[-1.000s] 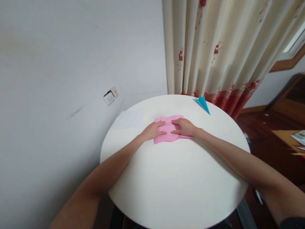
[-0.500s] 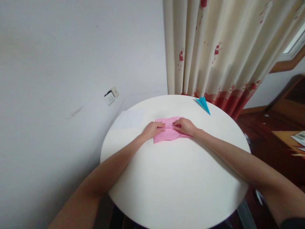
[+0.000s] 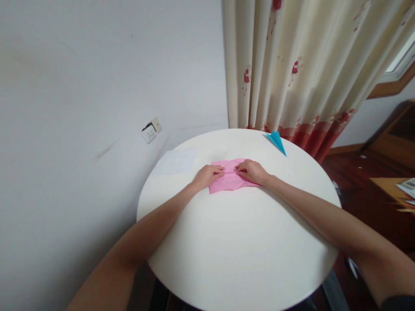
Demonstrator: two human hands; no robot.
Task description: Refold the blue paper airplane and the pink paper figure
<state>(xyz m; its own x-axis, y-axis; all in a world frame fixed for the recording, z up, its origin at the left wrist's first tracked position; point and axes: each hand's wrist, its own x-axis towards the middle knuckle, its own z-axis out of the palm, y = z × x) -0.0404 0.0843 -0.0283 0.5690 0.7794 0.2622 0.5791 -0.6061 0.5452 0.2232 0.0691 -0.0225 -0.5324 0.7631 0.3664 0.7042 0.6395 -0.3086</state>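
Note:
A pink paper [image 3: 228,183], partly folded, lies flat on the round white table [image 3: 240,242] a little beyond its middle. My left hand [image 3: 209,175] rests on the paper's left part, with its fingertips curled onto the fold near the centre. From the other side, my right hand [image 3: 253,171] presses the right part, its fingertips almost meeting the left ones. Both forearms stretch across the table top.
A folded blue paper plane [image 3: 277,141] lies at the table's far right edge. A white sheet [image 3: 177,161] sits at the far left of the table. A flowered curtain [image 3: 301,69] hangs behind, and a wall socket [image 3: 150,130] is at left. Wooden furniture [image 3: 389,147] stands at right.
Both hands have drawn their fingers in toward the centre fold of the pink paper; a second ago they lay flatter and wider on it.

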